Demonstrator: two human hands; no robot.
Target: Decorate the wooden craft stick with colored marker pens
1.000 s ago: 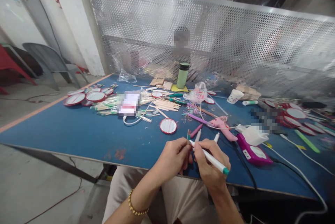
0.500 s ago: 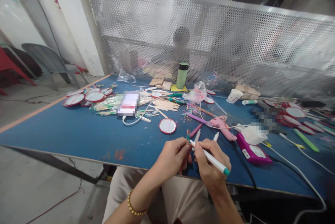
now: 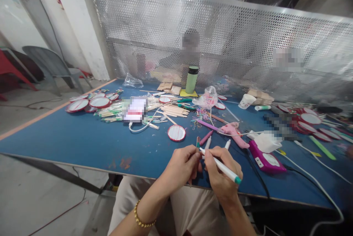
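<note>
My left hand (image 3: 185, 164) is closed around a small flat stick (image 3: 198, 142), brownish at its upper end with a green patch below. The fingers hide the stick's lower part. In my right hand (image 3: 224, 171) a white marker (image 3: 226, 170) with a green end is gripped like a pen, its tip touching or almost touching the stick. Just beyond the hands lie a pink marker (image 3: 206, 138) and two white markers, one of them (image 3: 227, 144) right of the tip. A round white disc with a red rim (image 3: 177, 133) rests farther off on the blue table.
Wooden sticks (image 3: 173, 109) and a phone (image 3: 135, 109) on a cable lie mid-table. A pink glue gun (image 3: 234, 133) and a purple box (image 3: 267, 158) with cords sit to the right. Red-rimmed discs (image 3: 99, 102) pile at left. A green bottle (image 3: 191, 80) stands before the perforated metal screen (image 3: 154, 26).
The marker and my right hand have shifted very slightly; both grips are the same. Behind the screen at right, a blurred figure now shows.
</note>
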